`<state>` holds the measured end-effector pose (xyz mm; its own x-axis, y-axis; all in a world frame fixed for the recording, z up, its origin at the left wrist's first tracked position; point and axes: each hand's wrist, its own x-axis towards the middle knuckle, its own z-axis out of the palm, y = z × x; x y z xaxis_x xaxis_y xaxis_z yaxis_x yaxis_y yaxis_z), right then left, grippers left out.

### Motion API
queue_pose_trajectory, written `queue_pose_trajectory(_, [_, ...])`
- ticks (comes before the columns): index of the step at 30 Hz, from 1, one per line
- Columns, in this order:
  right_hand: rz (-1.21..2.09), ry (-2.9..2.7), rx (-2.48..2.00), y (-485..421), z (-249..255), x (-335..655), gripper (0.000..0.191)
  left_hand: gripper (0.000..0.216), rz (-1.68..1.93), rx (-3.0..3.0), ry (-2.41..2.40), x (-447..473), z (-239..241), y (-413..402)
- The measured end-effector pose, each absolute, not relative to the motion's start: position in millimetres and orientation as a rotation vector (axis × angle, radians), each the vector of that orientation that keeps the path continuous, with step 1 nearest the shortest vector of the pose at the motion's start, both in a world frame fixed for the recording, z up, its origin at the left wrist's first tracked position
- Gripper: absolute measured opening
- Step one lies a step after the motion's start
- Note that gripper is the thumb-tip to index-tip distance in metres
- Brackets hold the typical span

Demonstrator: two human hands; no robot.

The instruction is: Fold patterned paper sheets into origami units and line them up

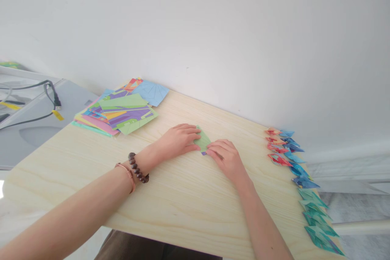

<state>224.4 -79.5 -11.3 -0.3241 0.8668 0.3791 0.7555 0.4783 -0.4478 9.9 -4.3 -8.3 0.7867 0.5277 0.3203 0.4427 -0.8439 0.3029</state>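
I'm standing here watching two hands at work on a pale wooden table (pixel 183 199). A small green paper (pixel 202 140) lies on the table, right between them. The left hand (pixel 179 140) comes at it from the left side. Its fingers lie flat on the paper, a bit apart, and its thumb sits lower down, away from them. The right hand (pixel 225 156) comes from the lower right. Its thumb and finger look pinched on the paper's lower right edge, just beside a little purple bit.

The part I can see is longer than it is wide. It's thin at the top, by the wall (pixel 213 40) side, and leans down to the right, toward the right hand. Both hands touch it, so neither one is nearer. The left fingers cover some of it, so I can't tell its whole shape. The pile of colored paper (pixel 131 113) is up to the left, well apart.
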Motion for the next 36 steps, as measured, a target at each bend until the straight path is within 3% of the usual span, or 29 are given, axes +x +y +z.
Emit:
queue_pose_trajectory(4, [0.333,-1.96,-1.375,-79,-13,222,0.018,0.049,0.575,2.801,0.734,13,-7,-10])
queue_pose_trajectory(8, [0.394,-1.792,-1.459,-80,-12,221,0.02,0.029,0.586,2.853,0.741,22,-6,-19])
queue_pose_trajectory(13, [0.486,-2.05,-1.39,-83,-5,231,0.016,0.018,0.555,2.872,0.748,30,-4,-24])
queue_pose_trajectory(17, [0.326,-2.177,-1.407,-87,-3,234,0.013,0.017,0.573,2.876,0.757,29,-4,-25])
queue_pose_trajectory(22, [0.211,-2.149,-1.479,-89,-5,228,0.015,0.025,0.567,2.889,0.742,30,-6,-27])
queue_pose_trajectory(36, [0.361,-2.132,-1.336,-82,-11,238,0.013,0.034,0.632,2.918,0.675,31,-8,-23])
